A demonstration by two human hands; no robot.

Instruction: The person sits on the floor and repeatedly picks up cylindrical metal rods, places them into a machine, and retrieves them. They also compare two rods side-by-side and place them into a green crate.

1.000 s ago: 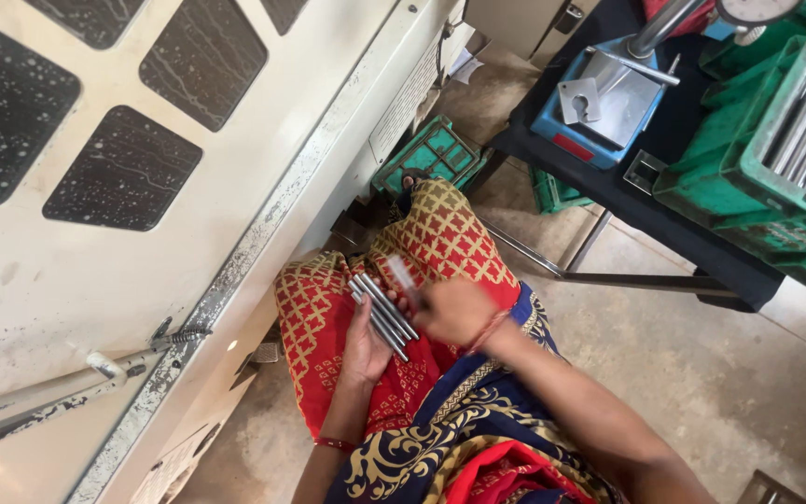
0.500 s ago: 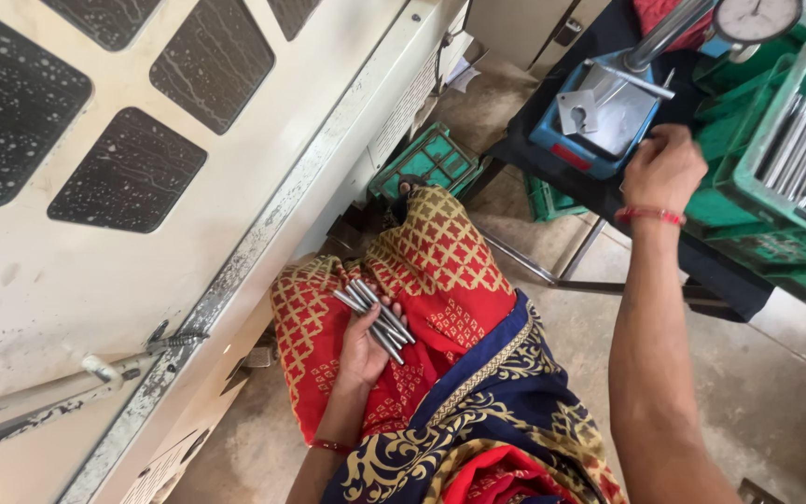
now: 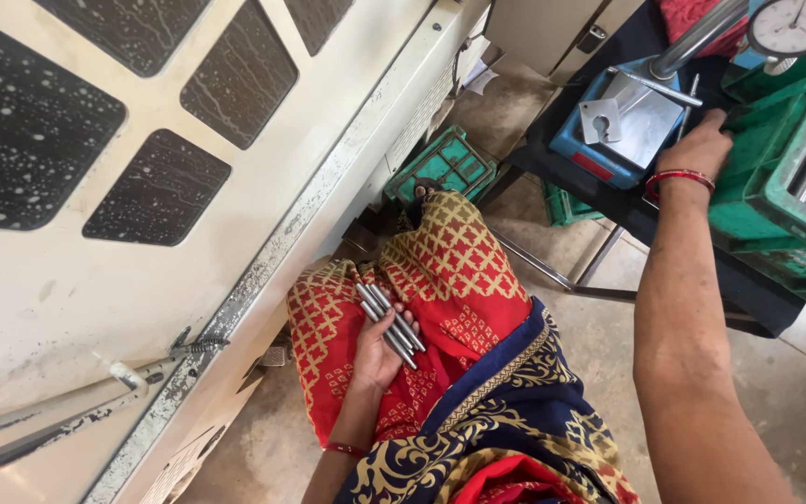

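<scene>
The left hand lies palm-up on the lap, fingers loosely curled under a bundle of metal rods, while the right hand, its grip hidden, reaches the green crate of more rods on the worktop.

The left hand cradles slim grey metal rods on the lap; the right hand touches a green plastic crate on the counter.

right hand (off the lap), now at green crate
</scene>
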